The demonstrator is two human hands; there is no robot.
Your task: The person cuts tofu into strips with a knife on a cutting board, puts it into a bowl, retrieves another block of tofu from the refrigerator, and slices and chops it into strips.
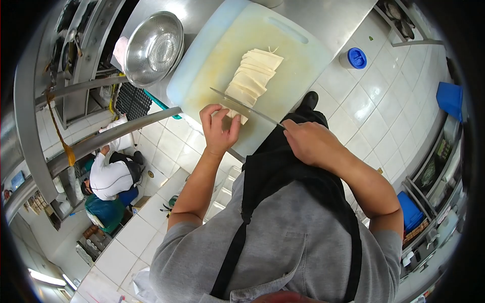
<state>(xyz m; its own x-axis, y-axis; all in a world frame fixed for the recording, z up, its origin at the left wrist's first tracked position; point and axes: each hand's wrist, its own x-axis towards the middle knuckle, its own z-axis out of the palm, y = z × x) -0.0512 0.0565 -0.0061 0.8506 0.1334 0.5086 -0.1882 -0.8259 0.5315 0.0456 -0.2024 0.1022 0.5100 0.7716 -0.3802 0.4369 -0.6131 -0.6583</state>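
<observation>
On the cutting board (202, 76) lies a row of pale, flat, dough-like strips (255, 73), overlapping and cut crosswise. A thin strand curls at the far end. My right hand (309, 142) is closed around the handle of a knife (242, 105), whose blade slants across the near part of the row. My left hand (220, 129) has its fingers bent over the near end of the pale food, thumb to the right, close beside the blade. The knife handle is mostly hidden in my right hand. Whether the edge touches the board, I cannot tell.
A steel bowl (154, 50) stands left of the board on the steel table (328, 15). A tub with a blue lid (356, 58) is on the tiled floor at right. Metal rails (116, 134) run at left, where another person (112, 177) sits or crouches. Shelves line the right.
</observation>
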